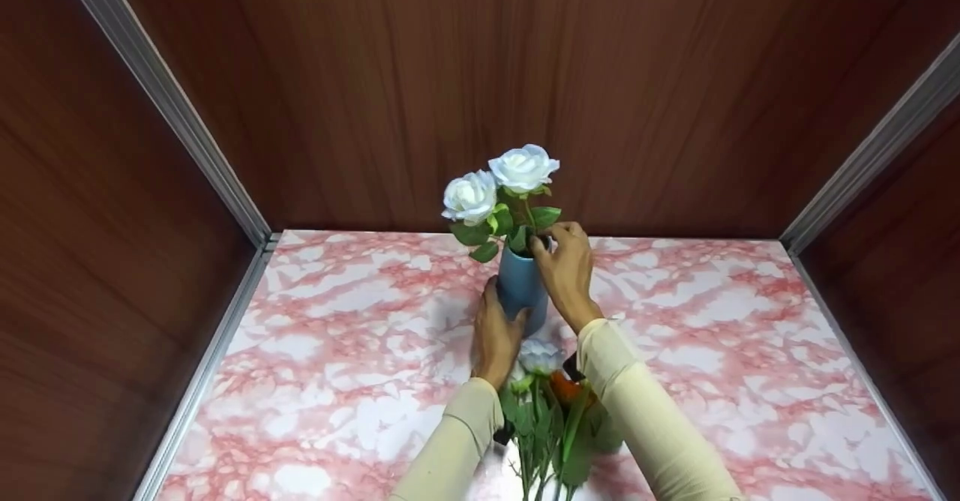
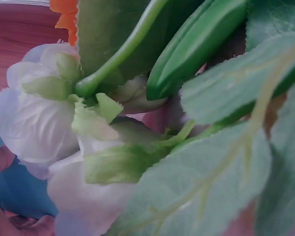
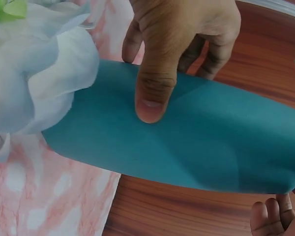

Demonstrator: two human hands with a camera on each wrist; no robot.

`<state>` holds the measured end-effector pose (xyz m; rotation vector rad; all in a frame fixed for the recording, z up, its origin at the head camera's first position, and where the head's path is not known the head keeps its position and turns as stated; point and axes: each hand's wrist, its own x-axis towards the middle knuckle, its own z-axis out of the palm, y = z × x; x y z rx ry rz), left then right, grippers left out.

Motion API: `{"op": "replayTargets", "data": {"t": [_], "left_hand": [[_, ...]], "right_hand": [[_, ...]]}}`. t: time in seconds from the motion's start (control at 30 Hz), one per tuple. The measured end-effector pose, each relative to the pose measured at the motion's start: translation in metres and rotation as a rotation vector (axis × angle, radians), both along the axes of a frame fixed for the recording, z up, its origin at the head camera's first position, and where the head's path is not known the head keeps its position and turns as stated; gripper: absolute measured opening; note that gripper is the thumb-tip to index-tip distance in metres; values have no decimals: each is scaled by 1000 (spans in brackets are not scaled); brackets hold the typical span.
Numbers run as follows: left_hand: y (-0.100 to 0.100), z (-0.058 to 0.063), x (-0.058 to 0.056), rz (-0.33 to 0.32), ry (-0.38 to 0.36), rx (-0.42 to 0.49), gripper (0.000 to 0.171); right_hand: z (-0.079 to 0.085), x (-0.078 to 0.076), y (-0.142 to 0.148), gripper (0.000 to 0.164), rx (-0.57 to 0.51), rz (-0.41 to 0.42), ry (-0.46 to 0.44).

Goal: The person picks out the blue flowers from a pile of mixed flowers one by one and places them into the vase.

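A blue vase (image 1: 517, 280) stands near the back of the table, with two white roses (image 1: 495, 178) rising from its mouth. My left hand (image 1: 497, 336) grips the vase low on its side; in the right wrist view its thumb (image 3: 155, 93) lies across the smooth wall. At the rim, my right hand (image 1: 568, 265) has thumb and fingers curled around a rose stem, mostly hidden by the hand and leaves. Below the vase lie more flowers: a white rose (image 1: 540, 355), an orange flower (image 1: 566, 388) and green stems with leaves (image 1: 534, 418).
The table has a pink and white marbled top (image 1: 360, 336). Behind it rises a brown wood-grain panel (image 1: 337, 111), with similar panels at both sides and grey metal strips (image 1: 180, 126) along the corners. The loose flowers lie between my forearms.
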<state>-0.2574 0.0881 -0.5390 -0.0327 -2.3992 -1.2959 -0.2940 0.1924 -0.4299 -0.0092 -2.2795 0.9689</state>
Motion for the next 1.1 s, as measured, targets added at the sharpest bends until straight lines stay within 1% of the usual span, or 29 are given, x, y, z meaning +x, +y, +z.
{"op": "replayTargets", "data": {"t": [0.1, 0.23, 0.47, 0.6, 0.73, 0.9, 1.1], "left_hand": [[1, 1, 0, 2, -7, 0, 73], [1, 2, 0, 6, -7, 6, 74], [0, 2, 0, 10, 31, -13, 74], [0, 1, 1, 0, 27, -11, 74], [-1, 1, 1, -11, 27, 11, 74], [-2, 1, 1, -5, 53, 18, 73], [-2, 1, 3, -9, 64, 21, 72]], "right_hand": [[0, -1, 0, 11, -25, 16, -9], [0, 1, -1, 11, -46, 40, 3], [-3, 4, 1, 12, -84, 82, 44], [-5, 6, 2, 11, -105, 87, 60], [-7, 9, 4, 12, -142, 104, 74], [-10, 14, 5, 13, -166, 124, 99], [-11, 20, 6, 16, -193, 114, 105]]}}
